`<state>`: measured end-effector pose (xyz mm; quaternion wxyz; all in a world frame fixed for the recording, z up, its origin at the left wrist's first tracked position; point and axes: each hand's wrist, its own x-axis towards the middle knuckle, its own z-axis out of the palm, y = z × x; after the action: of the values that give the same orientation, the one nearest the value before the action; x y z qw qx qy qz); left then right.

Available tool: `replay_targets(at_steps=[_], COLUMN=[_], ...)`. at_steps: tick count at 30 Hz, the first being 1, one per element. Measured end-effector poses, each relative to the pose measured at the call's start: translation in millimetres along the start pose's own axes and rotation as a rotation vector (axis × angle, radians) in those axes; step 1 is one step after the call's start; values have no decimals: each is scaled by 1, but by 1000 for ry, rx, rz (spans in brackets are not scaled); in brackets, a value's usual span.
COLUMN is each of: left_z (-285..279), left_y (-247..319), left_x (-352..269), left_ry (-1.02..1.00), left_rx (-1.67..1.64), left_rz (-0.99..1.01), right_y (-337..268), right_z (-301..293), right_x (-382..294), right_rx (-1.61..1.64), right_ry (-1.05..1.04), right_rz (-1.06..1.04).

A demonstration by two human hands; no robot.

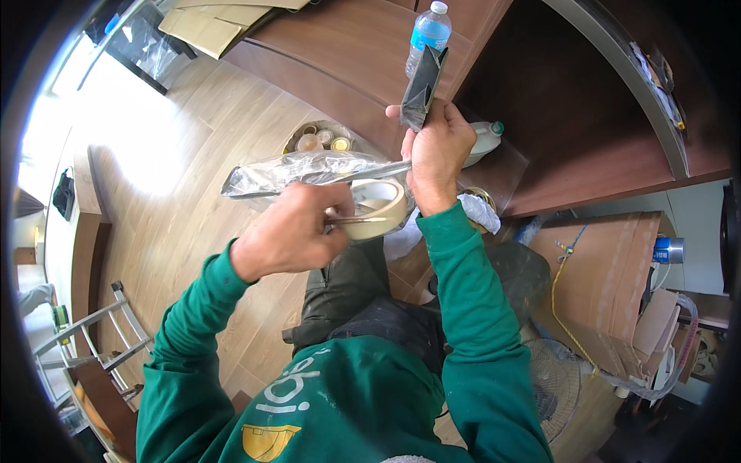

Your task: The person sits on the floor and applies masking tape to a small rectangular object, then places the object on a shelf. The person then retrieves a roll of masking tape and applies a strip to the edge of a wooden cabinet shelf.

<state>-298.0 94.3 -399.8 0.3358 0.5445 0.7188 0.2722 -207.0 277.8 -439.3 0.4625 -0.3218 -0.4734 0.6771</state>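
My left hand (301, 228) pinches a thin, narrow object (370, 220), which crosses in front of a cream roll of masking tape (396, 217); whether my fingers also grip the roll is unclear. My right hand (441, 150) is closed around a dark piece wrapped in clear plastic (425, 87), its folded end pointing up past the fingers. From the same hand a crumpled clear plastic wrapping with dark edges (289, 173) stretches left, above my left hand and behind the tape roll. The palm hides where the two wrapped parts meet.
A water bottle (431, 35) stands on the brown wooden ledge (347, 52), near a white jug (483, 142). Small containers (324, 139) sit on the wood floor. At right are a cardboard box (602, 283) and a fan (547, 382); a metal ladder (124, 353) is at left.
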Motion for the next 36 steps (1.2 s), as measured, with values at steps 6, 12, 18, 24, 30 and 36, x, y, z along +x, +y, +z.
replay_targets(at_steps=[6,12,18,24,30,36], left_z=[-29,-38,1,7,-25,-107], left_y=[8,-24,-70,-97,-88,-80], left_x=[-27,-64,-34,2,-28,-85], left_ry=[129,609,641,572,716,965], left_rx=[-411,-531,539,746,648,809], left_rz=[-176,57,239,316,441,263], right_y=[-3,-3,-1,2,-10,-17], right_z=[3,-3,-5,-9,-33,-82], right_x=[-2,-2,-8,-23,-10,5], right_rx=[23,101,67,14,128,152], right_ry=[-39,10,-58,-76,50,237], right_rz=[7,16,29,36,-67,-111])
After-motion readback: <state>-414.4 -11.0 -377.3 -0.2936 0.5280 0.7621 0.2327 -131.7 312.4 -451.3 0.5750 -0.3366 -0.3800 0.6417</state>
